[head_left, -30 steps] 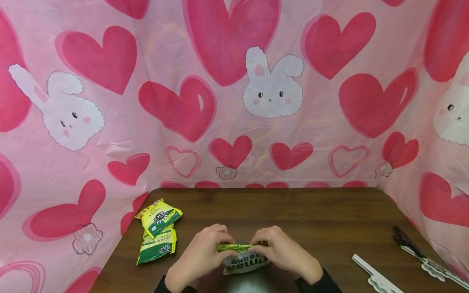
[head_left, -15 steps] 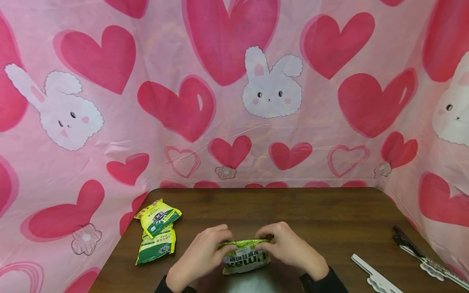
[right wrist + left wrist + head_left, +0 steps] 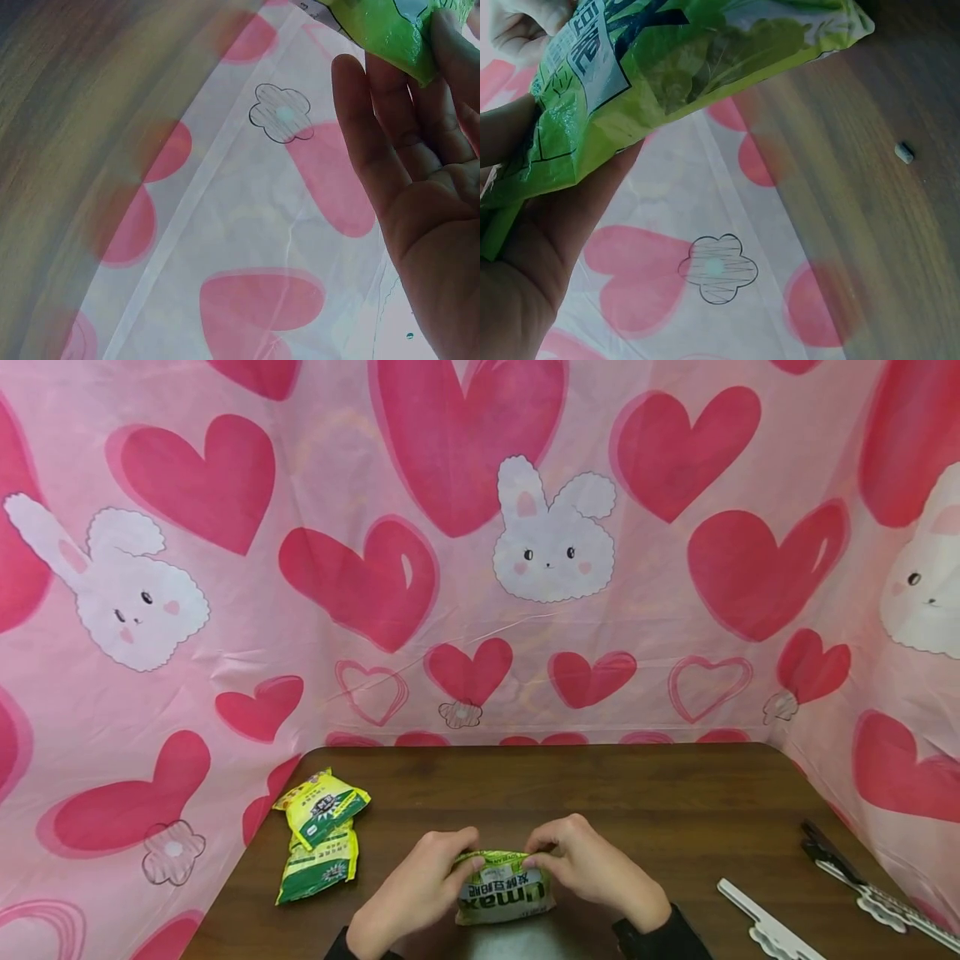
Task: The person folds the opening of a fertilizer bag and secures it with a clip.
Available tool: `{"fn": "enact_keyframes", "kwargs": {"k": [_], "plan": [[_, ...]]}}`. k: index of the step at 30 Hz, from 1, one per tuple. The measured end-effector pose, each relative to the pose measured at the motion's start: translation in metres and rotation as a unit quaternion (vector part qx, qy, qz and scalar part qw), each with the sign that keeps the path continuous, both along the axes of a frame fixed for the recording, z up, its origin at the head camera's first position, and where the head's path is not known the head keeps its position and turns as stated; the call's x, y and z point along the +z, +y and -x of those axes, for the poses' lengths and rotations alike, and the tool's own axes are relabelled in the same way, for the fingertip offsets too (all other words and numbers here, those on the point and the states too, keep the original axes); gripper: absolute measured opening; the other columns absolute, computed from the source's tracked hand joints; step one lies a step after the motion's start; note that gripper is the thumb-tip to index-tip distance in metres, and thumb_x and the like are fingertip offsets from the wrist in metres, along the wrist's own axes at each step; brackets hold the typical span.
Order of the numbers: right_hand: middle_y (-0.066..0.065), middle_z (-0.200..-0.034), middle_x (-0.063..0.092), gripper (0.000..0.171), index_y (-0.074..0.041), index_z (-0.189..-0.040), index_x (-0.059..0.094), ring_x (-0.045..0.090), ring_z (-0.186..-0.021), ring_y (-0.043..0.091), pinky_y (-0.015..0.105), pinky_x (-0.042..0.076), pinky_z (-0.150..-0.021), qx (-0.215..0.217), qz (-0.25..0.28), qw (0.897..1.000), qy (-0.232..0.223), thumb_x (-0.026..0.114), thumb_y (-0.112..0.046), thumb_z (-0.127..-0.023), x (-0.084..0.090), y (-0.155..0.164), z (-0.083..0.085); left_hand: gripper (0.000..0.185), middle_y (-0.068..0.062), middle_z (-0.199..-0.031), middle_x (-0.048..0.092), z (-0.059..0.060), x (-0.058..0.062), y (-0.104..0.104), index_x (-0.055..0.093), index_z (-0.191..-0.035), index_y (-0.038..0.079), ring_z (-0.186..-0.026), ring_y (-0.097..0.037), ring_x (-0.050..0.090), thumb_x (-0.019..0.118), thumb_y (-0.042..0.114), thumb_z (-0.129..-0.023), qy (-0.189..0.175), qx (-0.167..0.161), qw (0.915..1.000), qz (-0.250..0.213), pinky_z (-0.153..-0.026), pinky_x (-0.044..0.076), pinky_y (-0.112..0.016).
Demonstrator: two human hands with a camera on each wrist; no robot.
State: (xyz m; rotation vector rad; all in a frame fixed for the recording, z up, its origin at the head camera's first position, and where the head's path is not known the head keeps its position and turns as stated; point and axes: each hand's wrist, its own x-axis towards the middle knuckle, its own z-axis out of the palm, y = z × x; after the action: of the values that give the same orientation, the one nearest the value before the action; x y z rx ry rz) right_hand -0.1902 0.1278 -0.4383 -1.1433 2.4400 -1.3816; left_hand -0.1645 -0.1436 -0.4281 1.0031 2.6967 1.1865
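Note:
A green snack packet (image 3: 504, 888) with white lettering stands near the front edge of the brown table (image 3: 660, 802). My left hand (image 3: 420, 885) grips its top left corner and my right hand (image 3: 588, 864) pinches its top right edge. The left wrist view looks up at the green packet (image 3: 682, 71) with my left hand's fingers (image 3: 547, 225) curled under it. From the right wrist, only a corner of the packet (image 3: 382, 34) shows, pinched by my right hand's fingers (image 3: 442, 82).
Two more green and yellow packets (image 3: 321, 835) lie stacked at the table's left edge. A white flat tool (image 3: 765, 922) and a black and white one (image 3: 862, 885) lie at the right front. Pink heart cloth (image 3: 480, 568) hangs round three sides. A small crumb (image 3: 904, 153) lies on the wood.
Both hands have lifted and turned the packet more upright, so more of its lettered face shows. The hands shifted slightly toward the packet's top edge.

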Motion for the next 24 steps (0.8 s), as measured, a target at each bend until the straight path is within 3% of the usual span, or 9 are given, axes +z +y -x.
{"fn": "enact_keyframes", "kwargs": {"k": [8,16,20,24], "plan": [[-0.016,-0.092,0.073,0.003,-0.020,-0.099,0.081,0.067,-0.087,0.004,0.031,0.057,-0.079,-0.027,-0.043,0.999,0.000,0.080,-0.018,-0.096,0.001,0.006,0.003,0.017,0.014,-0.069,0.044,-0.001,0.001,0.000,0.058,-0.091,0.022,-0.059,-0.001,0.041,0.067,0.019,-0.106,-0.006,0.030,0.9992,0.026,-0.055,0.035,-0.024],[-0.014,-0.087,0.072,0.004,-0.020,-0.093,0.080,0.066,-0.082,0.004,0.029,0.056,-0.074,-0.023,-0.058,0.998,-0.013,0.079,-0.017,-0.096,0.001,0.018,0.006,0.011,0.017,-0.075,0.057,-0.001,0.000,0.001,0.066,-0.098,0.024,-0.063,-0.002,0.050,0.071,0.033,-0.103,-0.015,0.035,0.9980,0.050,-0.059,0.043,-0.025],[-0.013,-0.089,0.072,0.004,-0.019,-0.094,0.081,0.068,-0.083,0.007,0.028,0.056,-0.074,-0.016,-0.052,0.998,-0.021,0.079,-0.017,-0.096,0.001,0.020,0.006,0.016,0.021,-0.076,0.059,0.000,-0.002,0.003,0.070,-0.097,0.027,-0.060,0.002,0.048,0.074,0.042,-0.099,0.014,0.034,0.9979,0.053,-0.058,0.043,-0.023],[-0.013,-0.090,0.073,0.005,-0.018,-0.096,0.082,0.069,-0.083,0.013,0.028,0.055,-0.071,-0.012,-0.051,0.998,-0.034,0.078,-0.017,-0.097,0.001,0.022,0.006,0.016,0.021,-0.064,0.049,-0.002,-0.003,0.005,0.069,-0.088,0.029,-0.055,0.003,0.038,0.073,0.039,-0.100,0.047,0.042,0.9962,0.060,-0.054,0.035,-0.022]]}}
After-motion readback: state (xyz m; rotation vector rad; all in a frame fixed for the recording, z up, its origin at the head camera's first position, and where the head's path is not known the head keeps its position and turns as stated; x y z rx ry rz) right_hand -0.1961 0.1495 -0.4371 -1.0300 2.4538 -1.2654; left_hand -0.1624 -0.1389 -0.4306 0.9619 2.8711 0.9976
